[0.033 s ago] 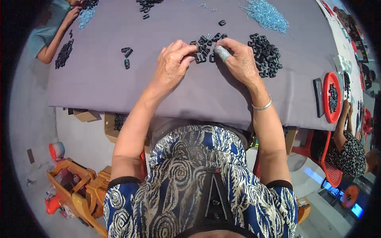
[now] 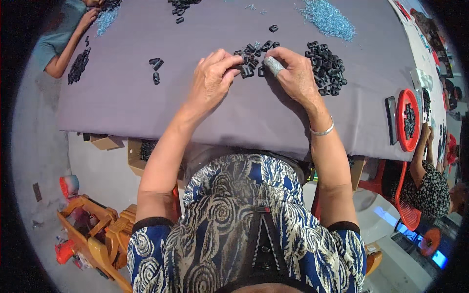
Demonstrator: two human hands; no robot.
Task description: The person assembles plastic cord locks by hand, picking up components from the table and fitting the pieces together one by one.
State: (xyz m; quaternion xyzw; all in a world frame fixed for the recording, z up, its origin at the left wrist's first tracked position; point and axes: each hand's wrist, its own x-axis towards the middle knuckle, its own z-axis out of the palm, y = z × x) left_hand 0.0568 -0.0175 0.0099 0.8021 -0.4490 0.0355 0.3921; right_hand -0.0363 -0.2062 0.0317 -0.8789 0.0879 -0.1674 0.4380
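Both my hands are over the table at a loose cluster of small black plastic parts (image 2: 248, 71). On its left side is my left hand (image 2: 213, 77), thumb and forefinger drawn together at the nearest parts; what they pinch is too small to make out. My right hand (image 2: 295, 72) bends in from the other side with its fingers closed, and a grey wrap covers one digit. Whatever sits in that pinch is hidden. A few tiny shiny bits (image 2: 257, 45) lie among the parts at the far side of the cluster.
A larger pile of black parts (image 2: 326, 68) lies right of my right hand. Beyond it is a heap of shiny blue-silver pieces (image 2: 327, 19). A dark phone-like slab (image 2: 391, 120) and a red basket (image 2: 403, 139) stand at the right edge. Another person's arm (image 2: 68, 53) rests far left.
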